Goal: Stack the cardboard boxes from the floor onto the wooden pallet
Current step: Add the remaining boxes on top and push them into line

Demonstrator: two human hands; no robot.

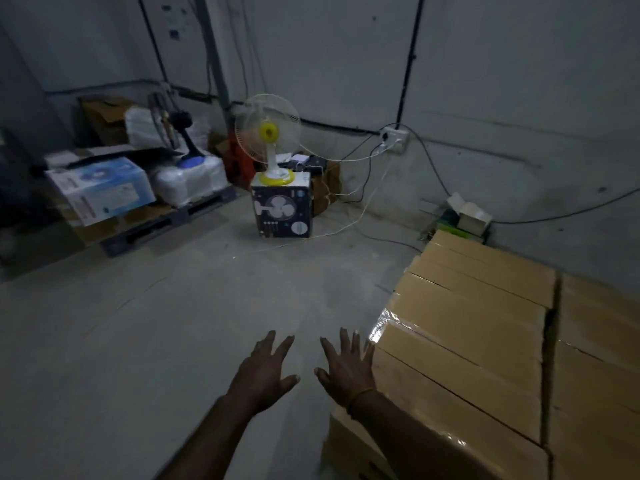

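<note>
A block of stacked brown cardboard boxes (485, 334) fills the lower right, several flat tops side by side with shiny tape at the near corner. Whatever the stack stands on is hidden under it. My left hand (265, 372) hovers over the bare concrete floor with fingers spread and holds nothing. My right hand (346, 368) is also spread and empty, just left of the stack's near edge, with a yellow band at the wrist. Both forearms reach in from the bottom.
A white and yellow table fan (268, 140) stands on a dark printed fan box (282, 206) near the back wall. A dark pallet (166, 220) at the left carries printed boxes and wrapped white bundles. Cables trail over the floor from a wall socket (393, 138).
</note>
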